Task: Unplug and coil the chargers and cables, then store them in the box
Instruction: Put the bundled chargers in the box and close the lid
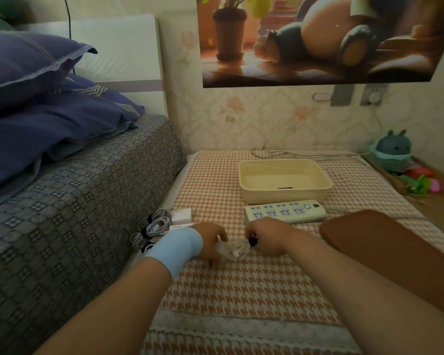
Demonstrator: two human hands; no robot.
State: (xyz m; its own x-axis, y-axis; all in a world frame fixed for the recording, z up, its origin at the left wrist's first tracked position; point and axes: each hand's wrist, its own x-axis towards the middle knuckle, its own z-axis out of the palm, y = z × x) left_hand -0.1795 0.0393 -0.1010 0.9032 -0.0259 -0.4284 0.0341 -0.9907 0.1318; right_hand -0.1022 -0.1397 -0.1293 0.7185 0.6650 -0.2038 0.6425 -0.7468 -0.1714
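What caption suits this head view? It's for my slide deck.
Both hands, left hand and right hand, coil a white cable before the empty box.

At centre frame, the tabletop (241,283) was covered in an orange-and-white houndstooth cloth. A pale cream box (285,180) and a white power strip (285,213) with light blue sockets were seen above it. The bed (69,206) at left was patterned in grey checks, with purple-blue pillows (36,93). A light blue wristband (176,248) and a white coiled cable (237,248) were noted lower centre.
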